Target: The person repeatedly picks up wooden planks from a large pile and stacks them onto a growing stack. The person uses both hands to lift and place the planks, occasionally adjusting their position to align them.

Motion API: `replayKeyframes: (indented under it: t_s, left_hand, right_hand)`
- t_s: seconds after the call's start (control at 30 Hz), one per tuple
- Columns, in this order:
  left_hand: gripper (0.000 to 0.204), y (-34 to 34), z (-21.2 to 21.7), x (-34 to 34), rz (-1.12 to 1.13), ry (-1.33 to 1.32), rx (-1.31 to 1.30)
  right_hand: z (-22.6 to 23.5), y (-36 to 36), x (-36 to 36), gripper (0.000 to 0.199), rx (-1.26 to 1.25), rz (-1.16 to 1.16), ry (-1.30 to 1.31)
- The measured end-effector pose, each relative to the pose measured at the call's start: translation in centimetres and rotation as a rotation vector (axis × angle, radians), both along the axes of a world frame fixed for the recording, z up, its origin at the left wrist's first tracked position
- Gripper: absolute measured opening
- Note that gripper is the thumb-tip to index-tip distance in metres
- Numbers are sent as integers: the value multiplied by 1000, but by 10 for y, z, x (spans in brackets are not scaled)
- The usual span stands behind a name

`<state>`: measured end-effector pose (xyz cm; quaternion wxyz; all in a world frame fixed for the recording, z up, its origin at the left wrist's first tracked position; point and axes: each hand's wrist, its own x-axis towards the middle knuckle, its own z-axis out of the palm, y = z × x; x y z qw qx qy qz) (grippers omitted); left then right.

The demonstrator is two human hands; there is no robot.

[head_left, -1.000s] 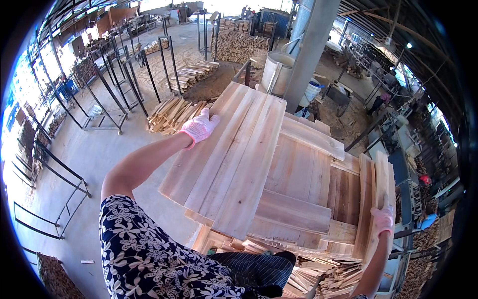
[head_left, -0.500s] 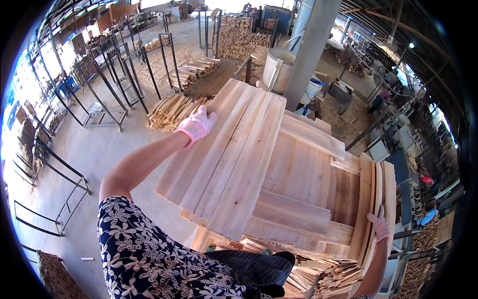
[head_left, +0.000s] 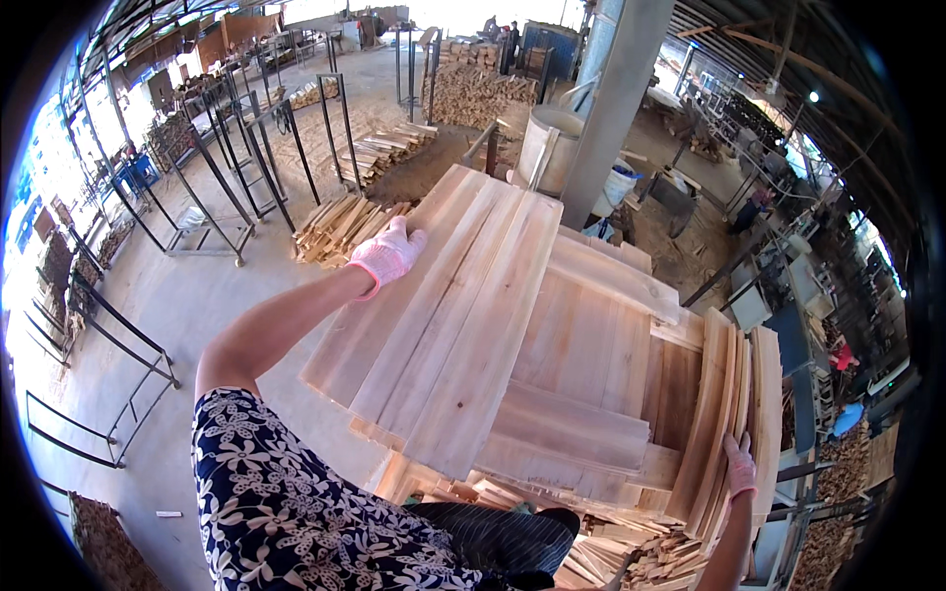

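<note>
Pale wooden boards (head_left: 463,325) lie side by side on a stack in front of me, jutting out at its left. My left hand (head_left: 387,258), in a white and pink knit glove, grips the left edge of the outermost board, thumb on top and fingers partly hidden at the side. At the stack's right end, several narrow planks (head_left: 711,404) stand on edge. My right hand (head_left: 739,465), gloved alike, rests against them with fingers stretched and apart. Just right of it leans one more plank (head_left: 767,414), separated by a gap.
Shorter boards (head_left: 572,419) lie across the stack. Loose wood strips (head_left: 641,557) are heaped below it, and more (head_left: 340,229) lie beyond my left hand. A grey post (head_left: 616,108) and a metal drum (head_left: 548,143) stand behind. Metal racks (head_left: 212,187) stand on the left floor.
My right hand has shifted slightly left and down, its fingers now spread at the standing planks. The gap beside the rightmost plank has widened. My left hand keeps its place on the board edge.
</note>
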<state>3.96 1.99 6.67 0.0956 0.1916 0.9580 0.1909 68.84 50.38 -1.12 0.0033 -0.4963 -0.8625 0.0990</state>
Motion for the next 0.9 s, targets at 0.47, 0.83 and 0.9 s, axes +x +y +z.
replayKeyframes:
  t_s: [0.47,0.83,0.9]
  left_hand:
    - [66,5,-11,-3,-24,-45,43]
    - [49,13,-81,-64,-372,295,-147]
    - [56,31,-58,-38,-190,53,-21]
  right_hand:
    - [76,-101,-118,75,-508,-13,842]
    - [89,-242,-345,100,-47,181,25]
    - [88,-230,-344,100,-49,198,-28]
